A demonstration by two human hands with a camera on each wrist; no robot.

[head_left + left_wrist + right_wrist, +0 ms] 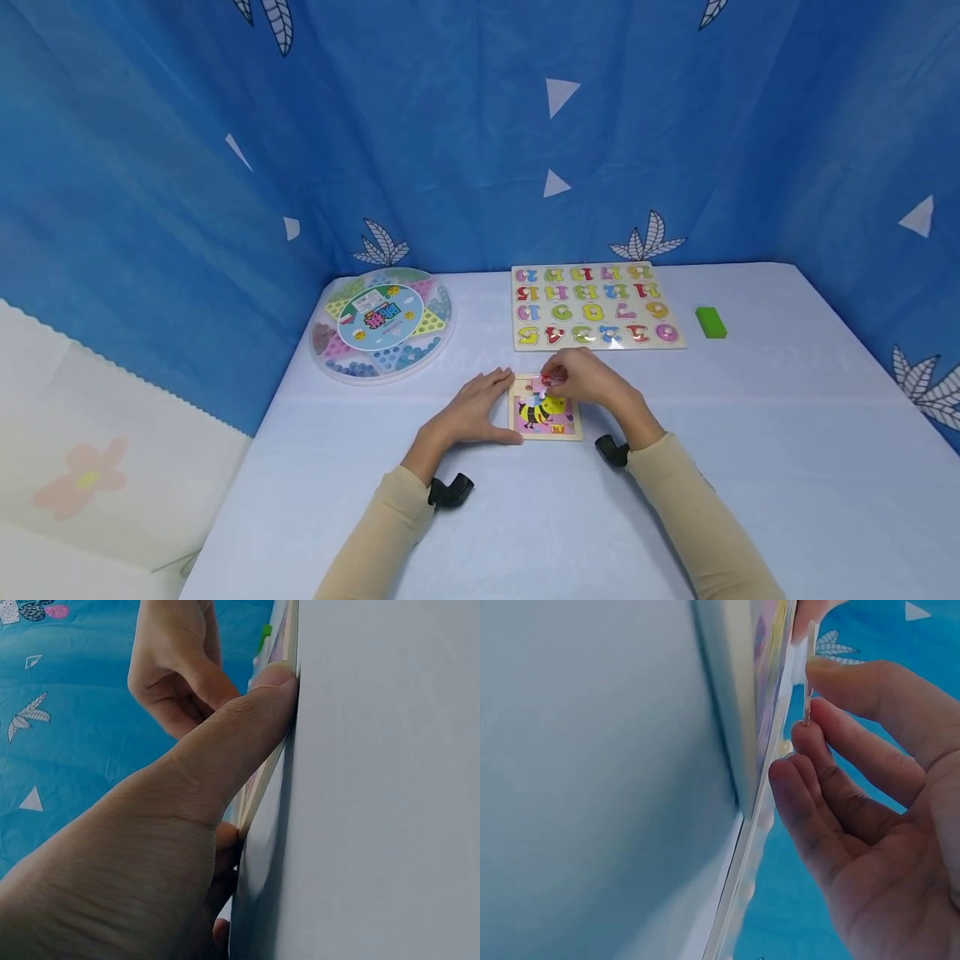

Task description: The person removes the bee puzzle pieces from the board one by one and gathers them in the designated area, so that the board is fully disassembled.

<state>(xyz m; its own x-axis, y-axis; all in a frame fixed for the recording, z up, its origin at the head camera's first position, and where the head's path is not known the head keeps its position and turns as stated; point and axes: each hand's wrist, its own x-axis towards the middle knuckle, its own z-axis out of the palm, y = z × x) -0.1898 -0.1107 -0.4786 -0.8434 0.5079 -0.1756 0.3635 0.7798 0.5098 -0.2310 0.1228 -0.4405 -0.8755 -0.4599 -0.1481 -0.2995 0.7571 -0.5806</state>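
A small square wooden puzzle board (pixel 517 437) with a bee picture lies on the table. My left hand (pixel 474 410) rests at its left side, fingers at the far left corner and thumb along the near edge. In the left wrist view the thumb (pixel 232 739) lies fairly straight against the board's edge. Above the board's far part, my right hand (pixel 588 379) pinches a thin pinkish puzzle piece (pixel 538 385). The right wrist view shows that puzzle piece (pixel 810 675) edge-on between thumb and fingers, apart from the board; its printed shape is hidden there.
Behind the puzzle stands a wooden number board (pixel 570 347) with colourful numerals. A round clear game case (pixel 352 380) with beads lies at the back left. The green block (pixel 711 322) sits at the back right. Blue curtain (pixel 465 125) hangs behind the table.
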